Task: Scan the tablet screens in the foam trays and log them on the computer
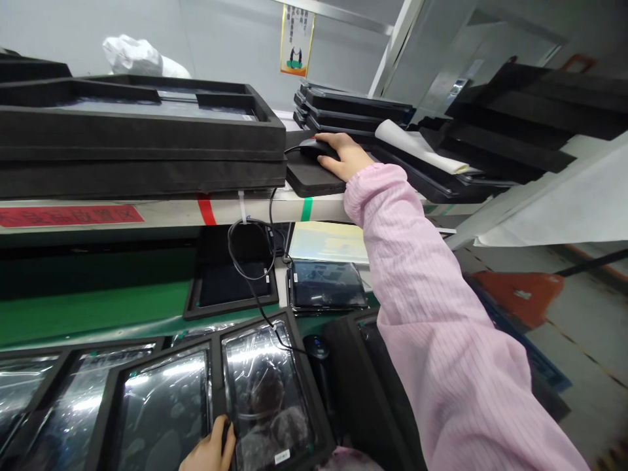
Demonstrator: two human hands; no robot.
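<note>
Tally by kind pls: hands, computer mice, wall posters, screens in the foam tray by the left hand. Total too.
Hands: 2 (left hand, right hand)
Mouse: 1
Poster: 1
Screens in that tray: 2
Total: 6

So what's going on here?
Someone in a pink sleeve has the right hand over a corded computer mouse, on a black pad on the shelf. The left hand is on the middle divider of a black foam tray holding two film-covered screens. What looks like a barcode scanner lies beside that tray, untouched.
</note>
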